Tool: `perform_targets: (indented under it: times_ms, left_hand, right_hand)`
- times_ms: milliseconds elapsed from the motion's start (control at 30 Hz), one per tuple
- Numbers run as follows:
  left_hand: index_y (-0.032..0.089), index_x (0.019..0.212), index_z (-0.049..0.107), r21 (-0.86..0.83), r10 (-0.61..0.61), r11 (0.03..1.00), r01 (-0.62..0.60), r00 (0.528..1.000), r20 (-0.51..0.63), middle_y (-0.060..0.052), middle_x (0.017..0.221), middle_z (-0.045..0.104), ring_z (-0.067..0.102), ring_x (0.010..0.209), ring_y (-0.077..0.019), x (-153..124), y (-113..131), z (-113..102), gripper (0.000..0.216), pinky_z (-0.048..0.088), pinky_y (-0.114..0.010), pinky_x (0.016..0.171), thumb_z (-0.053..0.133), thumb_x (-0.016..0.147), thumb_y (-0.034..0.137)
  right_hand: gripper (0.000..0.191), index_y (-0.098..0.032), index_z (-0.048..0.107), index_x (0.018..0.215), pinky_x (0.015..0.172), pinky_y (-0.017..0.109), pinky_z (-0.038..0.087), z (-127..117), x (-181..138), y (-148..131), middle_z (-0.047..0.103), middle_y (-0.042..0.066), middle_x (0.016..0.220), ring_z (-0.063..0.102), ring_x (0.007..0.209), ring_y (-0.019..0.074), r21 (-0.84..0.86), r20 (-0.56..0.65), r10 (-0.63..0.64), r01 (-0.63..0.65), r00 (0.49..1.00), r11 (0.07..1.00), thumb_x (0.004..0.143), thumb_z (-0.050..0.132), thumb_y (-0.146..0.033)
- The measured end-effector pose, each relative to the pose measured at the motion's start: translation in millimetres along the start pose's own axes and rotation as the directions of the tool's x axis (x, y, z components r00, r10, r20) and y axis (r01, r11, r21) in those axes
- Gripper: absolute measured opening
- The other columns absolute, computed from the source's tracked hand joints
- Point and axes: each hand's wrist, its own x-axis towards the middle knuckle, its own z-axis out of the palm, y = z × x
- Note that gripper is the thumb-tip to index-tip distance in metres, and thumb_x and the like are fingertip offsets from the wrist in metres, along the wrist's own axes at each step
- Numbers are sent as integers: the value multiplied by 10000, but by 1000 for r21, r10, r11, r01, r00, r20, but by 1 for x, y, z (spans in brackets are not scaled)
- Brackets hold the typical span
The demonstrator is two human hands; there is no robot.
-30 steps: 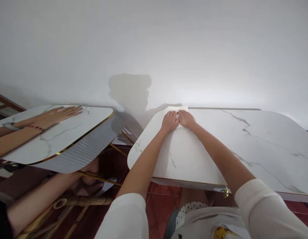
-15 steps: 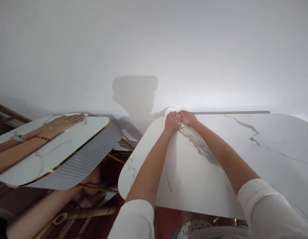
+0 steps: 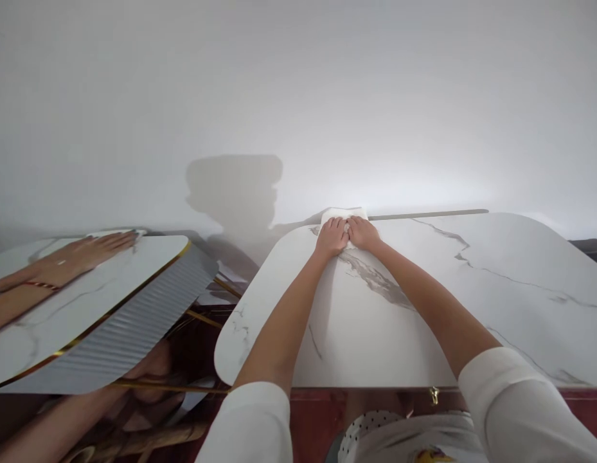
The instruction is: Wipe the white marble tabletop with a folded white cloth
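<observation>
Near the far edge of a white marble-patterned tabletop (image 3: 423,334), a folded white cloth (image 3: 345,213) lies against the wall side. My left hand (image 3: 332,236) presses down on its left part, fingers curled over it. Beside it, my right hand (image 3: 364,233) bears on the right part of the same cloth, its fingers nearly meeting the left ones. A bit of cloth bunches up between the two hands. Both arms are stretched straight forward over the tabletop. The cloth's underside and the palms are hidden.
A plain wall (image 3: 375,103) rises behind the far edge. To the left stands a second marble-patterned table (image 3: 86,302) with gold trim. There another person's hands (image 3: 93,254) rest on a white cloth (image 3: 141,232). A gold latch (image 3: 434,395) hangs at my table's near edge.
The view has turned slightly right, so both tables appear farther left. My hands and the cloth have slid a little rightward along the tabletop's far edge. My grip looks unchanged.
</observation>
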Motion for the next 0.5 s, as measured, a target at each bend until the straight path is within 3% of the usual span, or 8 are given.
perform_targets:
  times_ms: [200,333,500]
  left_hand:
    - [95,1258,496,-39,55,998,-56,998,-27,-172,1315,530,441,1262,-285,-17,10,-4,447,343,-485,1081,342,855,212]
    - [104,1234,514,-63,112,991,-115,993,-43,-170,1285,546,461,1233,-281,-36,21,-20,435,352,-489,1080,331,852,202]
    - [118,1226,525,-74,98,992,-100,995,-31,-161,1261,561,479,1209,-272,-62,36,-45,434,378,-471,1062,328,848,201]
  right_hand:
    - [446,-64,476,1349,1099,369,296,-8,-26,-12,456,157,1456,389,1347,256,-43,-2,33,-33,999,999,966,298,-207]
    - [443,-68,472,1352,1098,370,298,-14,-49,-29,460,153,1454,386,1348,255,-50,0,70,-70,998,996,972,290,-208]
    - [437,-43,473,1342,1103,380,304,-20,-75,-51,462,166,1446,386,1346,266,-13,-16,75,-75,997,997,966,315,-199]
